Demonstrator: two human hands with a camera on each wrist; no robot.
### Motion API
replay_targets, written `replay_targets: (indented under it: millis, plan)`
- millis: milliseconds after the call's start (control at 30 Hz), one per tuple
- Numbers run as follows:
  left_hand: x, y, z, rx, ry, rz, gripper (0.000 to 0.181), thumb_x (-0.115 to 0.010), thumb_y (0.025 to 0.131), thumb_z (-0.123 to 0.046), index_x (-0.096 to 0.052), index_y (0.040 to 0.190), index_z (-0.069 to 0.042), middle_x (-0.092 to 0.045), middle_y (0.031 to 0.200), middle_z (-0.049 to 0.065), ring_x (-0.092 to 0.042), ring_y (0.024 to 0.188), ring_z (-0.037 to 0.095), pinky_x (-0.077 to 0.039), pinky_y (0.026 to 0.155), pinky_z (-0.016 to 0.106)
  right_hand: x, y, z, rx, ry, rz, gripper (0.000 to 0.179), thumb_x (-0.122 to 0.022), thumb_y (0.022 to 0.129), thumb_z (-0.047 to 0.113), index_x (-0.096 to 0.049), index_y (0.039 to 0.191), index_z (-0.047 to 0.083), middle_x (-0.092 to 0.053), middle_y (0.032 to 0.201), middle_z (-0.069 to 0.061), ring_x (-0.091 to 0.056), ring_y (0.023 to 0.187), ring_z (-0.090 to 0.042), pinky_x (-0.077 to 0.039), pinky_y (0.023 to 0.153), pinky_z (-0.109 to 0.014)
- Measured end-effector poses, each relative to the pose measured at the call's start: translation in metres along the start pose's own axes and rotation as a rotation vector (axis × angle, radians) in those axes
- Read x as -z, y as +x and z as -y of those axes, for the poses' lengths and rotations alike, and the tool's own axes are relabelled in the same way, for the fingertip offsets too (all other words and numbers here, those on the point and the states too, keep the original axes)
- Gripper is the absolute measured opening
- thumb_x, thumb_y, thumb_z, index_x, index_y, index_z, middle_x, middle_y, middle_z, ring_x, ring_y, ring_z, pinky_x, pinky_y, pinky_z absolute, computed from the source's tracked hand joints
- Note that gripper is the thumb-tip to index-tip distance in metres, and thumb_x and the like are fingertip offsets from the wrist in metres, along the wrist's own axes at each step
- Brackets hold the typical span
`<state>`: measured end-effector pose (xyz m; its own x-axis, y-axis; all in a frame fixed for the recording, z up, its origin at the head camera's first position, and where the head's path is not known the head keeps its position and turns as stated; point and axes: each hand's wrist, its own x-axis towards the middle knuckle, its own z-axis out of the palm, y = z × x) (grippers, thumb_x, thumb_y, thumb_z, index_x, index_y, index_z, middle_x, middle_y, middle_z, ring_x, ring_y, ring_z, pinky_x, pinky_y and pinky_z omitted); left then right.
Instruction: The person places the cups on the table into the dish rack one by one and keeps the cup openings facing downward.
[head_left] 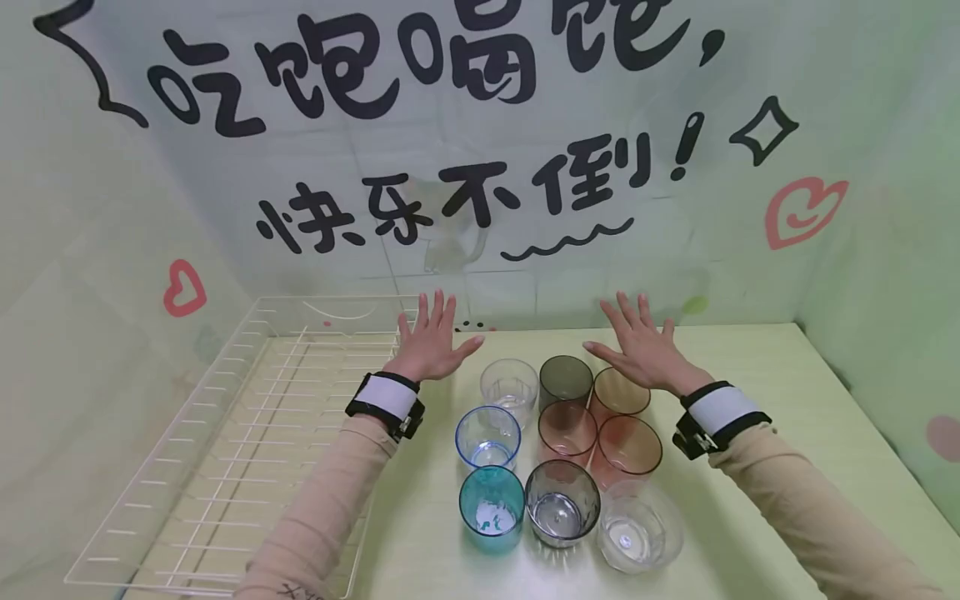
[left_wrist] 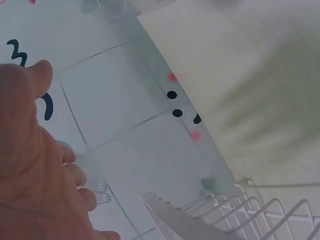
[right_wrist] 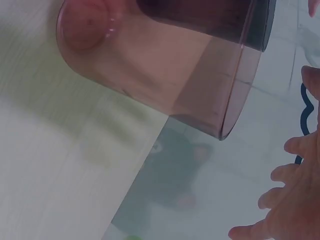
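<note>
My left hand (head_left: 431, 342) is raised with spread fingers between the dish rack and the cups, holding nothing. Likewise spread and holding nothing, my right hand (head_left: 641, 346) hovers behind the cups, nearest the amber glass (head_left: 621, 393) and the dark grey-green glass (head_left: 566, 383). Several glasses stand in a close group on the table: a clear one (head_left: 510, 387), a blue-rimmed one (head_left: 487, 437), a teal one (head_left: 492, 500), a smoky grey one (head_left: 562, 508), two pinkish ones and a clear faceted one (head_left: 641, 533). A pinkish tumbler (right_wrist: 165, 75) looms large in the right wrist view.
A white wire dish rack (head_left: 247, 450) lies along the left side of the table (head_left: 757, 400). Behind the table hangs a printed backdrop (head_left: 480, 275) with black characters, and similar pale sheets enclose both sides.
</note>
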<state>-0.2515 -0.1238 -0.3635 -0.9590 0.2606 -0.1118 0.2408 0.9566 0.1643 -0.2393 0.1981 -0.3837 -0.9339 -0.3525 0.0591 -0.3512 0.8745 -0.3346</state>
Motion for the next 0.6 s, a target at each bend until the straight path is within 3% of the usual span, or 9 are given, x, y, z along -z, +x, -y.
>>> replay_targets:
  millis: [267, 600]
  plan:
    - [0.004, -0.001, 0.002, -0.051, 0.002, -0.073, 0.083, -0.037, 0.098, -0.055, -0.002, 0.152, -0.001, 0.007, 0.155, 0.017, 0.011, 0.14, 0.035, 0.004, 0.104, 0.059, 0.003, -0.002, 0.007, 0.013, 0.013, -0.029, 0.076, -0.046, 0.097, 0.047, -0.017, 0.15, 0.002, -0.004, 0.151, -0.03, 0.005, 0.136, -0.048, -0.005, 0.093, -0.073]
    - [0.014, -0.017, -0.008, -0.164, 0.001, -0.196, 0.082, -0.047, 0.096, -0.051, -0.013, 0.152, -0.002, 0.005, 0.155, 0.017, 0.007, 0.141, 0.033, 0.002, 0.106, 0.057, 0.008, -0.012, 0.018, 0.096, 0.077, -0.152, 0.07, -0.053, 0.096, 0.038, -0.022, 0.147, 0.001, -0.017, 0.145, -0.035, -0.008, 0.136, -0.051, -0.013, 0.096, -0.068]
